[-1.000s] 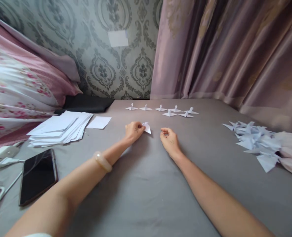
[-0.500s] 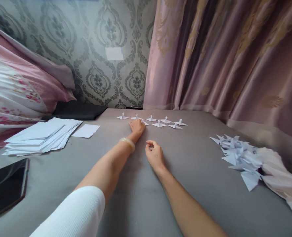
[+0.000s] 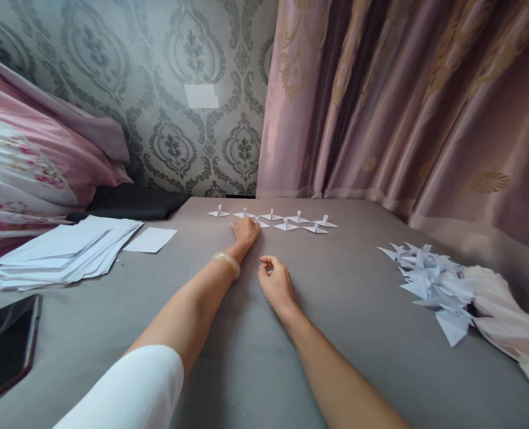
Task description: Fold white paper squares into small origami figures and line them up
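Observation:
Two rows of small white folded paper cranes stand on the grey table top. At the left end of the front row my left hand, with a pale bangle on its wrist, is closed at a paper crane; the hand partly hides it. The tips of those fingers are hard to see. One crane stands to the left of the hand in the back row, and another crane to its right in front. My right hand rests nearer to me, its fingers curled in towards the thumb, with nothing visible in them.
A heap of folded paper pieces lies at the right beside a pale cloth. On the left are a stack of white paper, a single sheet, a phone and a black folded item. Curtains hang behind.
The view has shifted slightly, so the paper stack and phone appear further left. Both hands keep nearly the same pose, and the cranes stay in their rows.

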`<state>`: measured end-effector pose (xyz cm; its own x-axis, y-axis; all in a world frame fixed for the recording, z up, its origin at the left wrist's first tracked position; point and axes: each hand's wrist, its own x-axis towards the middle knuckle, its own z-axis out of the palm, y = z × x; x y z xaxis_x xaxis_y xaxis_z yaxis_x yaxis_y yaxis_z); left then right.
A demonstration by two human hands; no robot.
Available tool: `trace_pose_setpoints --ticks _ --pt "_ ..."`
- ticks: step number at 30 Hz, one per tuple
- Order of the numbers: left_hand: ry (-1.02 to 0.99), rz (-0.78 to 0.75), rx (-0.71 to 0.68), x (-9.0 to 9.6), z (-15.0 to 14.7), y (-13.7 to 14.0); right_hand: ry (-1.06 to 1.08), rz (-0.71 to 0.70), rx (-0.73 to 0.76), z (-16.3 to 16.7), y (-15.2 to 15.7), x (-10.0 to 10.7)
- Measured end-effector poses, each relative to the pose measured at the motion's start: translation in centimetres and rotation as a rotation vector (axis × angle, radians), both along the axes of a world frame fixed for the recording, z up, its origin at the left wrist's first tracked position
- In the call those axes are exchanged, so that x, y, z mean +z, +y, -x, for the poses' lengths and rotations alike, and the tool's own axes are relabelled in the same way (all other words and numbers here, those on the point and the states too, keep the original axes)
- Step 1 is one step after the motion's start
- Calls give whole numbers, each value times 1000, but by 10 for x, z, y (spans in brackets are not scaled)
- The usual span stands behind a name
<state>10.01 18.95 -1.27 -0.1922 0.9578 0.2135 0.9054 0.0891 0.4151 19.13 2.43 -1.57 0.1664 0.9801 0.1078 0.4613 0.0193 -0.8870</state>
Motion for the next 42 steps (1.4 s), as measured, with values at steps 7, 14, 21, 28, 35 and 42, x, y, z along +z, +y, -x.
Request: trace_pose_setpoints --ticks 7,14,21,28,35,42 --pt "34 -9 -10 1 -3 0 -13 31 16 1 -1 2" --pt "41 -17 -1 2 -4 0 -24 16 17 1 -1 1" --pt "7 4 -3 3 -1 -3 -65 2 23 1 0 0" --pt "-36 46 -53 1 15 -13 -124 -49 96 -1 -6 2" --pt "-16 54 -192 7 74 -57 -507 -213 350 -1 -30 6" --pt "-18 71 -304 33 164 -121 -636 -202 344 5 -33 9"
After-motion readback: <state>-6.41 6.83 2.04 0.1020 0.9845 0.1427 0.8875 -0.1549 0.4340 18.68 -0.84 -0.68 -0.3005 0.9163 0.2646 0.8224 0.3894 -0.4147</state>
